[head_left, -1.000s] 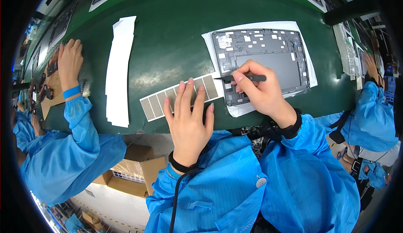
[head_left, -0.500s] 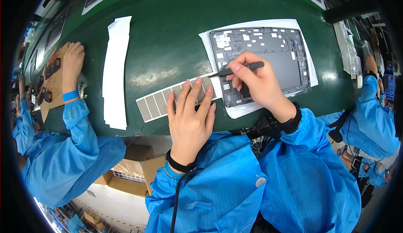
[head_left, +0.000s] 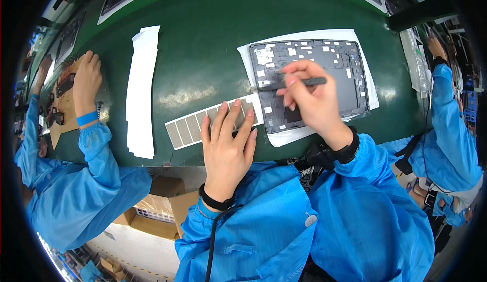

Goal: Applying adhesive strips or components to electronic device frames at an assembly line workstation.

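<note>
My left hand (head_left: 225, 152) lies flat with fingers spread on a white backing strip (head_left: 168, 125) of grey-beige rectangular pads (head_left: 195, 126). My right hand (head_left: 315, 96) pinches black tweezers (head_left: 313, 81). Their tips, blurred, point left over the near-left edge of a black tablet-like housing (head_left: 350, 90). Several small white patches dot the housing's upper part. White paper (head_left: 373, 81) lies under the housing. Whether the tips carry a pad is too blurred to tell. The strip's right end lies against the housing's left edge.
Long white paper strips (head_left: 142, 94) lie on the green table (head_left: 203, 33) to the left. Further left, a co-worker's hand (head_left: 87, 84) rests by brown cardboard (head_left: 63, 110). Another co-worker's arm (head_left: 444, 89) is at the right. An open cardboard box (head_left: 157, 226) stands below the table edge.
My right hand and the tweezers have moved from the pad strip's right end onto the housing's left edge. The strip's right end now looks white where grey showed. My left hand stays on the strip.
</note>
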Demonstrator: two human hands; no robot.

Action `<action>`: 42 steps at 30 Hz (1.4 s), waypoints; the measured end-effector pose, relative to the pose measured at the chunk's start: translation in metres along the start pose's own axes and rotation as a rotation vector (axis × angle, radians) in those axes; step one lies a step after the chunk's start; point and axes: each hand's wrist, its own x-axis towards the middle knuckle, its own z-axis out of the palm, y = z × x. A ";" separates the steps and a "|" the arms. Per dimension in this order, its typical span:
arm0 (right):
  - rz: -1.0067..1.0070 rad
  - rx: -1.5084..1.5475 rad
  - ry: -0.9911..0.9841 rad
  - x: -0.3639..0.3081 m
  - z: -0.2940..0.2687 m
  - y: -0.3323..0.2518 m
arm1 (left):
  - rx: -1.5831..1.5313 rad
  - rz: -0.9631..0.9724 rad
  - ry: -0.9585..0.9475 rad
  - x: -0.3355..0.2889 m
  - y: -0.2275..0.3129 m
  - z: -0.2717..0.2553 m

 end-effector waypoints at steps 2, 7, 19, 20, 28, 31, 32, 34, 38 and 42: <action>-0.048 -0.008 0.089 0.011 -0.011 -0.007 | -0.018 -0.002 0.000 0.004 0.002 -0.004; -0.075 0.061 0.037 0.028 -0.019 0.014 | -0.069 0.013 0.037 0.034 0.015 -0.017; -0.062 0.043 0.055 0.032 -0.021 0.016 | -0.074 0.059 0.041 0.055 0.033 0.000; -0.062 0.044 0.055 0.032 -0.021 0.016 | -0.060 0.059 0.028 0.054 0.033 0.000; -0.040 0.050 0.062 0.031 -0.022 0.016 | -0.049 0.030 0.028 0.056 0.039 0.004; -0.023 0.056 0.060 0.030 -0.022 0.014 | -0.020 0.029 0.036 0.058 0.042 0.009; -0.024 0.058 0.060 0.030 -0.022 0.014 | 0.018 0.053 0.027 0.059 0.042 0.011; -0.025 0.046 0.071 0.030 -0.021 0.014 | 0.031 0.057 0.016 0.060 0.043 0.013; -0.042 0.024 0.068 0.028 -0.020 0.019 | 0.054 0.026 0.015 0.067 0.053 0.014; -0.263 -0.084 0.317 0.024 -0.019 0.018 | 0.082 -0.013 -0.010 0.068 0.058 0.016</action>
